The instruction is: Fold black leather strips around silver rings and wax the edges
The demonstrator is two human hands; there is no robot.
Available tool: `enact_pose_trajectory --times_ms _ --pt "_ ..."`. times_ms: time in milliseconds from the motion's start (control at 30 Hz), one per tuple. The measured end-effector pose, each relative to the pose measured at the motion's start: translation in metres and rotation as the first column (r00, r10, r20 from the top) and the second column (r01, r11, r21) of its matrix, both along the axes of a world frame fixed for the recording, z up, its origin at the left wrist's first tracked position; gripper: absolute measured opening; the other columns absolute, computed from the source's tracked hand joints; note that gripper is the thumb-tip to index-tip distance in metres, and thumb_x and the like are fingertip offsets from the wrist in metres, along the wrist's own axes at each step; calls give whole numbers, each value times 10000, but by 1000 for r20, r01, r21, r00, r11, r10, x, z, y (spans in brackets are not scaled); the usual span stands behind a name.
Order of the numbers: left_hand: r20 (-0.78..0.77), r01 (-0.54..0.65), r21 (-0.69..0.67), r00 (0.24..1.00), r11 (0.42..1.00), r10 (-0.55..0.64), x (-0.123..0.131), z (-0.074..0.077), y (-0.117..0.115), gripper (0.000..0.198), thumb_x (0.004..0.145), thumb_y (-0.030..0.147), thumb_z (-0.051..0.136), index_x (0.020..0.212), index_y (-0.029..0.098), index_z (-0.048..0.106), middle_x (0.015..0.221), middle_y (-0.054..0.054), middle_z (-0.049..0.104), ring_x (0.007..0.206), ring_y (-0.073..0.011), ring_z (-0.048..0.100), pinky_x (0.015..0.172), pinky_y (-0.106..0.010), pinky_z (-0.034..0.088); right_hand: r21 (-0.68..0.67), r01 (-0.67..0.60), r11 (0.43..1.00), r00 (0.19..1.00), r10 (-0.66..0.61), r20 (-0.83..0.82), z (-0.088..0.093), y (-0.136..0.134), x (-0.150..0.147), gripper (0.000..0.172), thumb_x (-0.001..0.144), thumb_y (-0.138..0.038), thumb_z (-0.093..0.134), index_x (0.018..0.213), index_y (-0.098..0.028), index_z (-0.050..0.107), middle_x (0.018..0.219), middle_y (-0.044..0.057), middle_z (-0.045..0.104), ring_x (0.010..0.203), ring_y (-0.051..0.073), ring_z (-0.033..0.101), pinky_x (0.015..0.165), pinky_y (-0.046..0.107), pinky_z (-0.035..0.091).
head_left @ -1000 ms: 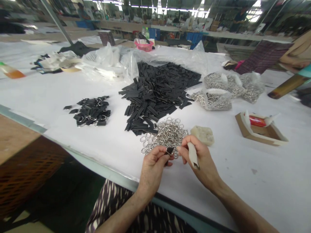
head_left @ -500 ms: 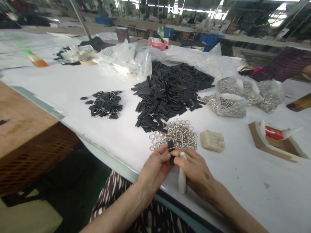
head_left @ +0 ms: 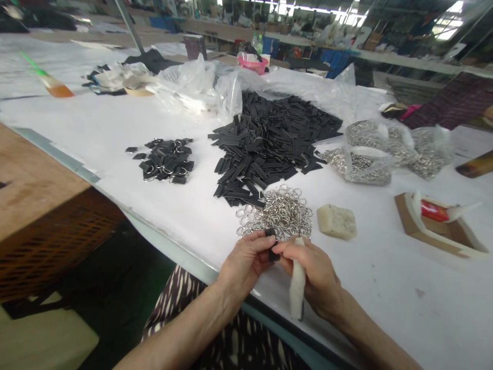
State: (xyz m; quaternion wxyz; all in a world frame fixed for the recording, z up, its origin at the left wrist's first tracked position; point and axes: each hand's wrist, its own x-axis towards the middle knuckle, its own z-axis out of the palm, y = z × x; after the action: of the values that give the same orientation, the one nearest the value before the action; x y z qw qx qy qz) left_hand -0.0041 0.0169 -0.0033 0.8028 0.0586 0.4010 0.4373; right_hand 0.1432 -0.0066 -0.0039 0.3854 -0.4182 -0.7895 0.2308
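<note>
My left hand (head_left: 246, 257) pinches a short black strip (head_left: 270, 237) between thumb and fingers, at the table's near edge. The fingertips of my right hand (head_left: 314, 272) meet the strip's right side. A tool with a white-wrapped handle (head_left: 297, 290) is gripped in that same hand, its handle hanging down toward my lap; its far end is hidden by the fingers. Just beyond both hands lies a heap of silvery metal D-rings (head_left: 283, 208). Behind it spreads a big pile of flat black strips (head_left: 273, 139). Left of these is a small pile of black strips fitted with rings (head_left: 165, 159).
A yellowish block (head_left: 337, 222) sits right of the rings. Farther right is an open cardboard box (head_left: 418, 226) with a red-labelled tube. Clear bags of metal rings (head_left: 365, 164) lie behind. A glue brush (head_left: 56, 86) is far left; an orange crate (head_left: 57, 246) stands below.
The white handle has swung slightly right and lower, and its thin metal shaft no longer shows. My right fingertips have shifted on the black strip, which my left hand still holds.
</note>
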Motion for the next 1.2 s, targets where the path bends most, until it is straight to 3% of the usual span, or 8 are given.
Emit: enact_pose_trajectory --times_ms 300,533,667,767,867,1067,1200 --pt "-46 -81 70 995 994 84 7 1 -7 233 544 106 776 717 121 620 652 -11 644 574 -108 590 574 -204 481 -114 147 983 981 -160 -113 1 -5 -7 74 854 -191 572 887 -254 554 896 15 637 792 203 588 710 325 444" --pt "-159 -59 260 982 964 103 10 -1 -17 212 694 270 731 821 128 638 734 -37 674 698 -175 642 760 -327 524 -442 249 862 919 -354 -173 13 -2 -8 127 796 -208 619 802 -229 494 730 -33 566 601 136 487 540 239 382" --pt "-232 85 410 973 908 14 8 0 -20 220 751 244 685 937 133 647 913 -73 687 863 -206 637 849 -345 498 -516 194 835 899 -362 -247 20 2 -8 141 776 -185 586 773 -221 450 703 -38 536 601 132 472 541 234 380" --pt "-264 141 437 964 888 -23 8 2 -20 155 772 207 656 918 153 657 929 -61 690 874 -190 634 824 -301 501 -563 165 810 891 -368 -268 23 3 -8 139 747 -147 555 768 -220 439 692 -43 522 583 125 456 527 228 370" --pt "-291 154 418 956 895 -29 8 1 -20 128 783 213 639 896 159 663 908 -53 694 832 -175 638 805 -291 504 -602 155 783 884 -382 -270 24 4 -8 156 719 -135 555 756 -218 428 675 -49 501 557 118 429 501 221 352" --pt "-296 128 388 955 913 -8 7 -1 -19 110 736 221 674 815 146 663 781 -43 698 672 -148 641 751 -279 523 -575 135 807 907 -334 -255 25 9 -4 181 703 -157 588 726 -213 418 646 -51 449 561 121 406 485 216 348" --pt "-280 91 376 960 922 19 7 0 -17 90 716 203 679 759 143 627 691 -27 682 623 -154 641 706 -278 537 -576 139 805 909 -335 -249 23 9 -2 154 741 -192 594 751 -213 442 702 -34 492 587 127 437 495 221 362"
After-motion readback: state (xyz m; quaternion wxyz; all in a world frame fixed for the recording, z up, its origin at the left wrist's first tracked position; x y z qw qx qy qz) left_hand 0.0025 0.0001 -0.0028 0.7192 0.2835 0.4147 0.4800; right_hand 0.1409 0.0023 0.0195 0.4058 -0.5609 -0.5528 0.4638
